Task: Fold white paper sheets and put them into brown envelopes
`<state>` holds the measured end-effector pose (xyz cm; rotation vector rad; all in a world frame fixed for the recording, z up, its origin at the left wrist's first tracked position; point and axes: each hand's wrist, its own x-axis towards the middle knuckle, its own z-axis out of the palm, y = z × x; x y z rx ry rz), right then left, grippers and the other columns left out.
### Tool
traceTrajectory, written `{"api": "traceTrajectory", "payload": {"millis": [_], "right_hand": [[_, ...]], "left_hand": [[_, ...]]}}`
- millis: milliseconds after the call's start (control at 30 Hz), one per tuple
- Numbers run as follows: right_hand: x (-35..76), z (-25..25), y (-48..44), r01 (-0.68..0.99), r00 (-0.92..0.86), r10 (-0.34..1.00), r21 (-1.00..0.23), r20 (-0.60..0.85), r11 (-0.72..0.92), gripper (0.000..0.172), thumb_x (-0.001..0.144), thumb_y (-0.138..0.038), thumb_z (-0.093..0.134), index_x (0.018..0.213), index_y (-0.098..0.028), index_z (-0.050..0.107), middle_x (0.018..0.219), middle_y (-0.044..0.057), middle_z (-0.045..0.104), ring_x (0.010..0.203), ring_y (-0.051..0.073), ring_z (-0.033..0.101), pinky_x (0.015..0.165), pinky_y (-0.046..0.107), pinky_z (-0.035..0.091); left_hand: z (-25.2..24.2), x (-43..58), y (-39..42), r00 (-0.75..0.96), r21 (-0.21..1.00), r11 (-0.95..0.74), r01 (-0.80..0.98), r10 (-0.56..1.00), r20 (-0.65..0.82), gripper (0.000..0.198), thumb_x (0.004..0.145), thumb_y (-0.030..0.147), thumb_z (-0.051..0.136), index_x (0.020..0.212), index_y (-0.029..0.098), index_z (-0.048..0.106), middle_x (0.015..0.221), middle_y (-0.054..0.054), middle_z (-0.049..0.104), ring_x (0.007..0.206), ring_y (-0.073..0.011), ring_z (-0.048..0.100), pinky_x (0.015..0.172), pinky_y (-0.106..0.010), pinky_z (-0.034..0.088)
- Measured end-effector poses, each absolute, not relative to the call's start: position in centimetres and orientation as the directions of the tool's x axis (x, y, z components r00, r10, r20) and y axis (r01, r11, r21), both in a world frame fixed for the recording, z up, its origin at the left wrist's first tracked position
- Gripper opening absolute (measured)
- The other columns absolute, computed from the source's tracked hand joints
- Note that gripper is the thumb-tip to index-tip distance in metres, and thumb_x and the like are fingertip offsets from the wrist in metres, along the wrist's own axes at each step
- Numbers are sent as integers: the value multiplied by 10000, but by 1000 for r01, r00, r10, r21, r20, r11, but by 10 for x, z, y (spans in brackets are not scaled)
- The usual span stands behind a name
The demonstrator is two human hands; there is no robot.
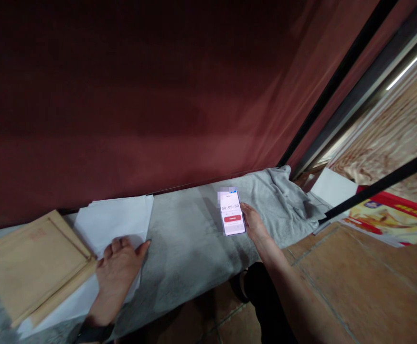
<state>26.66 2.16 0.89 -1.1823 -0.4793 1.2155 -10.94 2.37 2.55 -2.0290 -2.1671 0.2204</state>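
Observation:
My right hand (251, 220) grips a smartphone (234, 225) by its right edge. Its lit screen reads 00:00:00 above a red button. My left hand (118, 265) lies flat with fingers stretched on a stack of white paper sheets (113, 217), and a dark band circles that wrist. Brown envelopes (39, 263) rest partly over the sheets, just left of the hand. Both the paper and the envelopes sit on a bench covered with grey cloth (183, 239).
A dark red wall (140, 95) rises behind the bench. Black poles (337, 83) slant across the right side. A red and yellow printed box (394, 215) lies on the tiled floor (369, 272), beside a white sheet (332, 188). The cloth is crumpled at its right end.

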Motion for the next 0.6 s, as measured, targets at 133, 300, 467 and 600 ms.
{"api": "traceTrajectory", "payload": {"millis": [133,300,467,600], "right_hand": [[266,8,22,-455,359,888,-885,-289,-104,188,811,-383,738,783,-207,678,669,15,743,573,187,677,559,281,528],[267,8,23,-439,371,884,-892,-285,-103,187,820,-381,729,784,-203,686,669,17,743,583,186,683,546,271,510],[268,8,22,-446,369,883,-889,-291,-107,154,808,-356,721,784,-206,695,681,22,755,610,199,699,541,274,513],[267,9,22,-451,367,885,-887,-287,-101,136,822,-340,686,782,-210,686,696,26,761,648,210,719,546,276,509]], "left_hand": [[25,-107,25,-80,-221,79,972,997,8,595,1043,528,363,1220,38,650,1243,-246,667,1128,-372,654,813,-406,534],[20,-109,28,-78,-210,79,975,997,13,587,1048,512,372,1231,24,643,1243,-239,655,1141,-372,647,819,-405,544],[21,-109,29,-71,-198,76,977,997,30,563,1048,475,373,1185,11,662,1181,-239,670,1118,-370,658,813,-396,542],[24,-106,28,-81,-188,84,979,996,27,509,1055,419,354,1176,26,655,1149,-227,675,1082,-356,670,793,-378,531]]}}
